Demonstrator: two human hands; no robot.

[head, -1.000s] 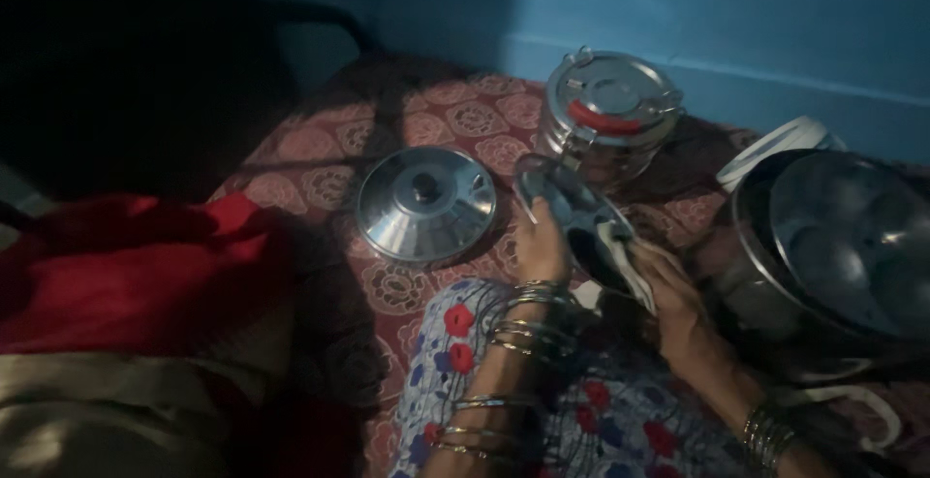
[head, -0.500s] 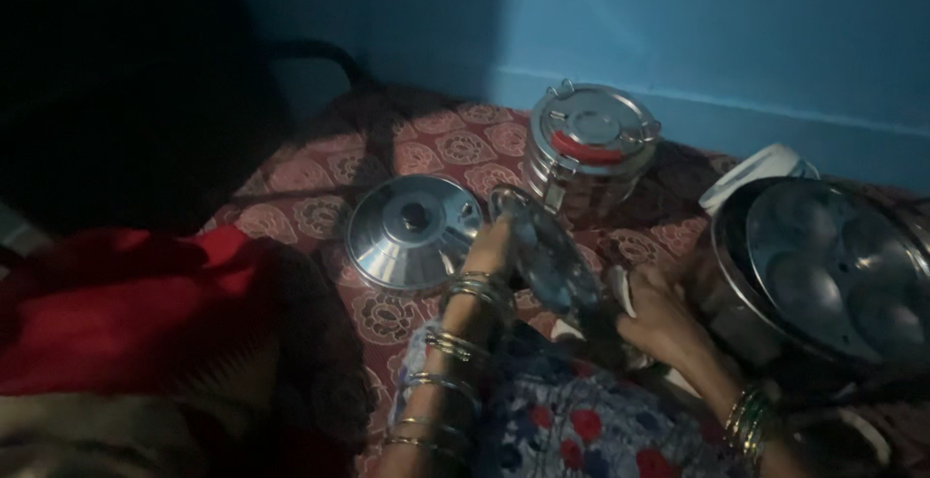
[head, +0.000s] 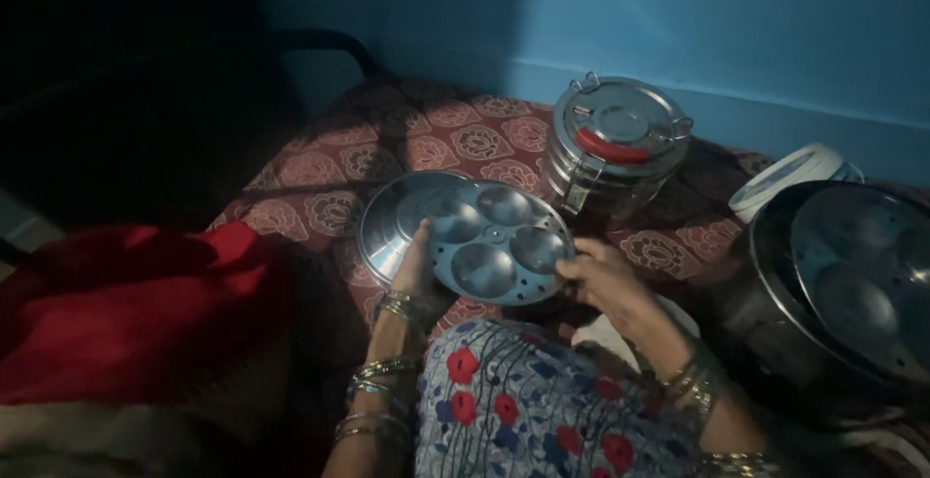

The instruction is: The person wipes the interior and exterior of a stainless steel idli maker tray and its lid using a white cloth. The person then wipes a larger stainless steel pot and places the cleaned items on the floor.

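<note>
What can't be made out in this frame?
Head view only:
- Steel lid: mostly hidden behind the dimpled steel plate held by left hand and right hand.
- Big pot: cut off at the right edge.
- Left background: too dark.

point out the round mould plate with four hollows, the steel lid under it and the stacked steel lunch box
mould plate (head: 494,243), head view, flat centre between the hollows
steel lid (head: 387,221), head view, bare left part
stacked steel lunch box (head: 620,122), head view, top lid

Silver round steel mould plate (head: 494,243); silver steel tiffin tin (head: 614,142) with red clasp; maroon bedcover (head: 465,139), cream medallion pattern; red cloth (head: 136,313); blue wall (head: 678,13).
</note>
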